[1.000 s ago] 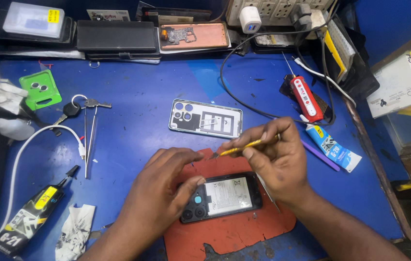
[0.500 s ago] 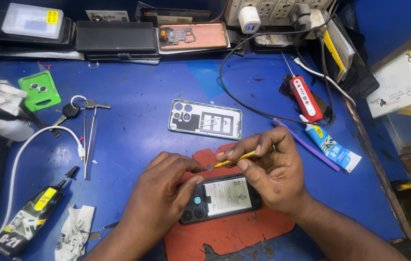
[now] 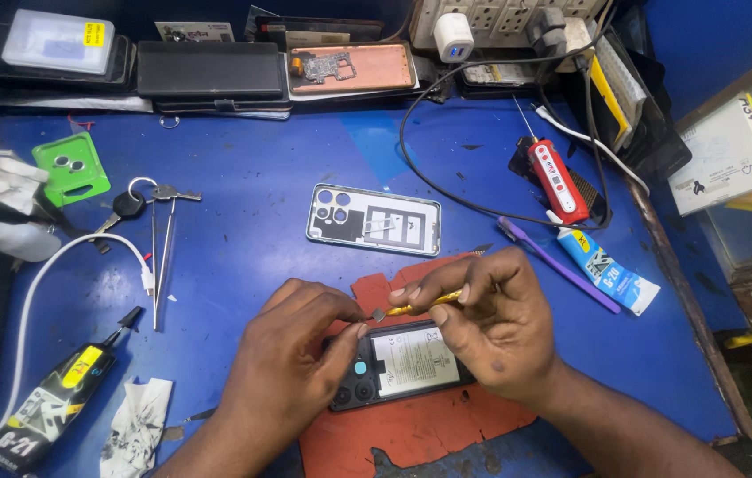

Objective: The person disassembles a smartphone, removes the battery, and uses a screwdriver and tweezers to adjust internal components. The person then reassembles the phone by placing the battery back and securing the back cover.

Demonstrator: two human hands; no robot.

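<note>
An opened black phone [image 3: 402, 363], back cover off and battery showing, lies on a red-brown mat [image 3: 411, 429]. My left hand [image 3: 292, 363] rests on the phone's camera end, fingers curled over its top edge. My right hand [image 3: 491, 323] pinches a thin yellow-handled pry tool [image 3: 411, 309] whose flat metal tip points left, just above the phone's top edge near my left fingertips. The phone's grey back frame [image 3: 374, 219] lies on the blue table beyond the mat.
Tweezers [image 3: 160, 265], keys [image 3: 141, 202], a white cable [image 3: 57, 274] and a black glue tube [image 3: 53, 398] lie left. A red tool [image 3: 557, 181], purple spudger [image 3: 557, 265] and blue glue tube [image 3: 606, 270] lie right. Boxes and a power strip [image 3: 500, 18] line the back edge.
My right hand has dropped and shifted left with the yellow tool, bringing its tip close to my left fingers at the phone's top edge. My left hand has barely moved.
</note>
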